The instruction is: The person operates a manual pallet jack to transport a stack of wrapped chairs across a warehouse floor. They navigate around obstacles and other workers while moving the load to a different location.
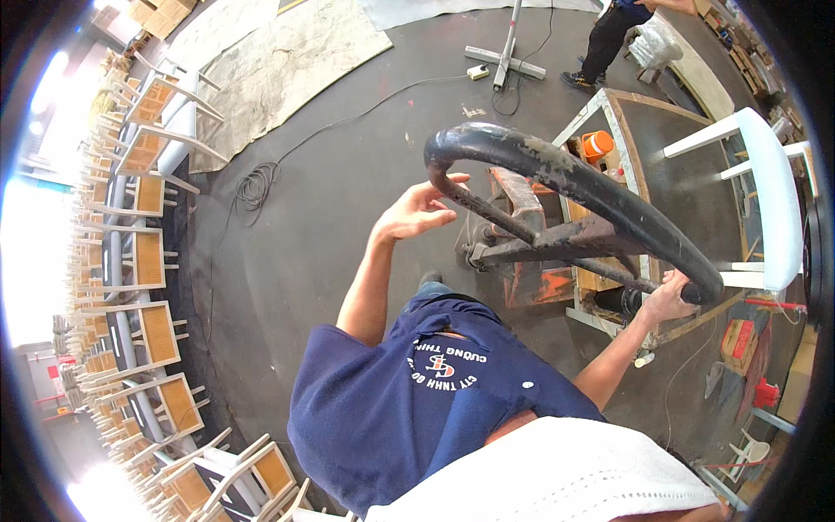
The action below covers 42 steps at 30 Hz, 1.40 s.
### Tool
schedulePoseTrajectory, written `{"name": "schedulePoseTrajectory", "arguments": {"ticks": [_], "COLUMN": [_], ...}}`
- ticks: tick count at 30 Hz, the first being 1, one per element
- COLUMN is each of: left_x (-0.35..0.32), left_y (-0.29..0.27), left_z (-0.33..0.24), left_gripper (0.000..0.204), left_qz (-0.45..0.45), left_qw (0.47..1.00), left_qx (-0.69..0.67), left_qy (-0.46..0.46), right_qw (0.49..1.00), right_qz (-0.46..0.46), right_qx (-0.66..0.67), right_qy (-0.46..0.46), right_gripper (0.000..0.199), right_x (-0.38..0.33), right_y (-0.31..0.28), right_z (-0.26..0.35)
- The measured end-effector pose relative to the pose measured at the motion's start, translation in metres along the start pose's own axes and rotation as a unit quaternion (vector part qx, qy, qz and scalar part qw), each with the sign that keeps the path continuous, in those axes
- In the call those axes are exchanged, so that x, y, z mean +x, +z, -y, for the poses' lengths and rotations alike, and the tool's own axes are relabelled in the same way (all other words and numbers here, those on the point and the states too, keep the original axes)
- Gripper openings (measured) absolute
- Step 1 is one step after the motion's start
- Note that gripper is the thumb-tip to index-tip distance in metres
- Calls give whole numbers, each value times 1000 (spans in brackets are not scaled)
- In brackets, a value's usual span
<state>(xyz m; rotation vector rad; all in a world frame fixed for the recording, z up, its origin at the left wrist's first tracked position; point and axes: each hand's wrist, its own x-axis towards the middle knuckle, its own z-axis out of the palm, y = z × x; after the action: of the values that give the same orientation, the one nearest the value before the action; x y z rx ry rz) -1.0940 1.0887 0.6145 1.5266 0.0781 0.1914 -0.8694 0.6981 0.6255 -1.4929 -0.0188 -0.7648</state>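
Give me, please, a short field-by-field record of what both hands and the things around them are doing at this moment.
left hand: left hand open, fingers spread, just short of the dark handle loop
right hand: right hand closed around the loop's other end
handle: worn, paint-flecked, on a pallet jack
load: wooden pallet carrying a white chair and an orange container
surroundings: stacked chairs at left, coiled cable on floor, another person beyond

Left hand [417, 211] open, raised – right hand [665, 300] gripping
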Motion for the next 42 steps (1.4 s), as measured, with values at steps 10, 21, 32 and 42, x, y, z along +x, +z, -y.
{"name": "schedulePoseTrajectory", "arguments": {"ticks": [10, 21, 32, 42], "left_x": [43, 61, 21, 49], "left_y": [26, 31, 89, 86], "left_z": [-36, -37, -30, 3], "left_gripper": [46, 35, 30, 10], "left_qz": [-325, -306, -374, -452], "left_qw": [886, 909, 842, 793], "left_qx": [173, -5, 268, 229], "left_qy": [281, 283, 282, 338], "right_qw": [991, 906, 988, 989], "right_qz": [81, 303, 76, 80], "right_qx": [108, 272, 129, -51], "right_qy": [-18, -120, 34, -115], "right_gripper": [19, 14, 11, 9], "right_x": [0, 41, 76, 85], "right_y": [9, -27, 85, 125], "right_z": [7, -81, -56, -74]}}
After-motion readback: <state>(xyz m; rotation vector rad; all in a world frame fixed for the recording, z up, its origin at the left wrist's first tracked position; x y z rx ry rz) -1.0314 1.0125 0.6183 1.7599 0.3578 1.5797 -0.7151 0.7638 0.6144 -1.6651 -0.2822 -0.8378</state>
